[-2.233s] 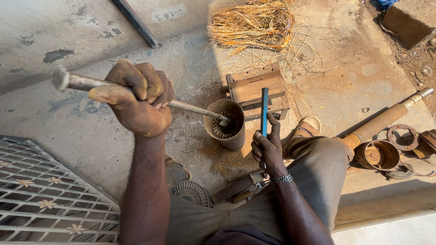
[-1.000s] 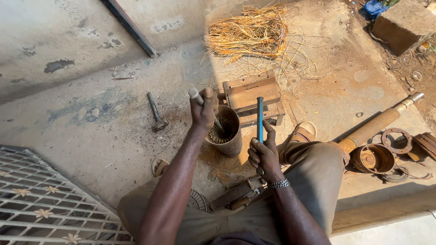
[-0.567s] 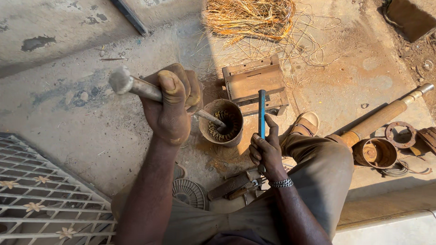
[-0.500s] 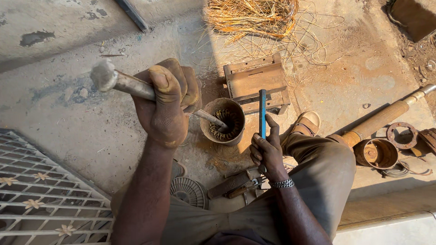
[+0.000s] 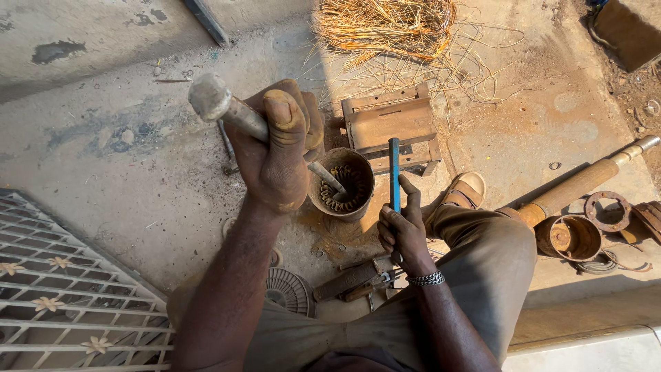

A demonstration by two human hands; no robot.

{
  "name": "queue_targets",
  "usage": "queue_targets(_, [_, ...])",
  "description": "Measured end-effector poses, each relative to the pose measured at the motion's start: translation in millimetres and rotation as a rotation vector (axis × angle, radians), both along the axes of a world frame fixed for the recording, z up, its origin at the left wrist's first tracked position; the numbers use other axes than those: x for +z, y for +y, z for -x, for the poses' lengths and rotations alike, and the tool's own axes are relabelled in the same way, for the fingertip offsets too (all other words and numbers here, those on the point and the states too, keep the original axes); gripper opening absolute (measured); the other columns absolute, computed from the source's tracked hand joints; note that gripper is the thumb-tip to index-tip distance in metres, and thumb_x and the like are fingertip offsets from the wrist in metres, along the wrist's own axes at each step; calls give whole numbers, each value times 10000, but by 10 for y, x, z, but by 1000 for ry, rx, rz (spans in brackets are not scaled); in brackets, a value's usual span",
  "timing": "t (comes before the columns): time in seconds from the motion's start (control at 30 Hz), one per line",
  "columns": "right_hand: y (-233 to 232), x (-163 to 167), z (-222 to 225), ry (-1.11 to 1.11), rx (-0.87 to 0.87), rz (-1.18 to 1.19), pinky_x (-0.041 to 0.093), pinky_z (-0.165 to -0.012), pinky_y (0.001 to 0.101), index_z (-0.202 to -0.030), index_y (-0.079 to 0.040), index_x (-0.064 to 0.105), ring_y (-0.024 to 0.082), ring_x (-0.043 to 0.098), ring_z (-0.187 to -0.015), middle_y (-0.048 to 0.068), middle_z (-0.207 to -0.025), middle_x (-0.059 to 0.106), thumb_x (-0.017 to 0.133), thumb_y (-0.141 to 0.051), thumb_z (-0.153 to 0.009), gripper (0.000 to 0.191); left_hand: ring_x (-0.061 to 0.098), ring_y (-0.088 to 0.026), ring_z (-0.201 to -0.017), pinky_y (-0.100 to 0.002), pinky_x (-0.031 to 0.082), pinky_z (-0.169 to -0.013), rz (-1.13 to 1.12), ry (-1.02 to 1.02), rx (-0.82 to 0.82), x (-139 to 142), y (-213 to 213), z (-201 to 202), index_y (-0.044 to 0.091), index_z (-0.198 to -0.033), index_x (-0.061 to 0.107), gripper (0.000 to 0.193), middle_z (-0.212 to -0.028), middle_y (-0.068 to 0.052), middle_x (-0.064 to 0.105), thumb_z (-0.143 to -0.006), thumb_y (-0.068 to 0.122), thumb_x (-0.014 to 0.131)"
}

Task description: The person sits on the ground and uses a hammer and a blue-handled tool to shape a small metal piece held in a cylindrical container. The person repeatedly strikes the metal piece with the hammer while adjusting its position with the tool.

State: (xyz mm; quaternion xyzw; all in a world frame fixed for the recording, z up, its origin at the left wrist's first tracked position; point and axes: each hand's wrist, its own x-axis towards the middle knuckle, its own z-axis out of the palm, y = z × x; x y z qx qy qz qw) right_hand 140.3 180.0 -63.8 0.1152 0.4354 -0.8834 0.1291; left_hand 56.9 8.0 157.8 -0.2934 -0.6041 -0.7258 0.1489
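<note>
The left hand (image 5: pixel 279 155) covered the middle of the metal rod (image 5: pixel 220 103); beyond the hand, the rod's tip dipped into the rusty cylinder (image 5: pixel 342 183), its end too dim to tell; right of the cylinder, the blue tool (image 5: pixel 394 172) ran down into the right hand (image 5: pixel 403 231), its lower end hidden; left of the cylinder, the white grate (image 5: pixel 62 296) was cut off by the edge

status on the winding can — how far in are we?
Done: a heap of stripped wire strands lies behind on the floor. In hand: the left hand grips a metal bar whose tip sits inside the round can; the right hand holds a blue chisel upright beside it. Left: a ring of copper coils is still seated in the can.
</note>
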Motion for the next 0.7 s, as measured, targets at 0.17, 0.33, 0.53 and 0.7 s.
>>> queue_targets(0.17, [27, -16, -1, -29, -1, 0, 354, -370, 217, -1623, -285, 141, 67, 381, -451, 13, -773, 480, 438, 25, -987, 767, 348, -62, -510, -234, 269, -422, -36, 13, -9, 92, -22, -68, 81, -771, 387, 567, -651, 4, 374, -1167, 454, 550])
queue_targets(0.33, [12, -12, 13, -45, -7, 2, 345, -374, 221, -1615, -288, 147, 68, 382, -452, 13, -774, 493, 439, 22, -979, 765, 338, -46, -512, -233, 261, -442, 18, -19, 2, 150, -8, -100, 92, -797, 388, 553, -630, -3, 410, -1160, 479, 546])
queue_targets(0.53, [40, -28, -3, -44, 18, -63, 354, -371, 230, -1605, -297, 168, 77, 384, -443, 15, -712, 463, 439, 1, -993, 733, 335, -32, -496, -224, 258, -434, 81, 0, 41, 82, 63, -58, 100, -783, 411, 532, -614, 29, 414, -1164, 458, 503])
queue_targets(0.7, [204, 69, 60, 97, -193, -23, 356, -362, 220, -1628, -280, 175, 67, 395, -453, 0, -724, 455, 408, -30, -1034, 686, 386, -32, -521, -234, 316, -454, 193, 107, 44, 10, 140, 0, 107, -782, 449, 509, -682, 40, 401, -1186, 417, 457])
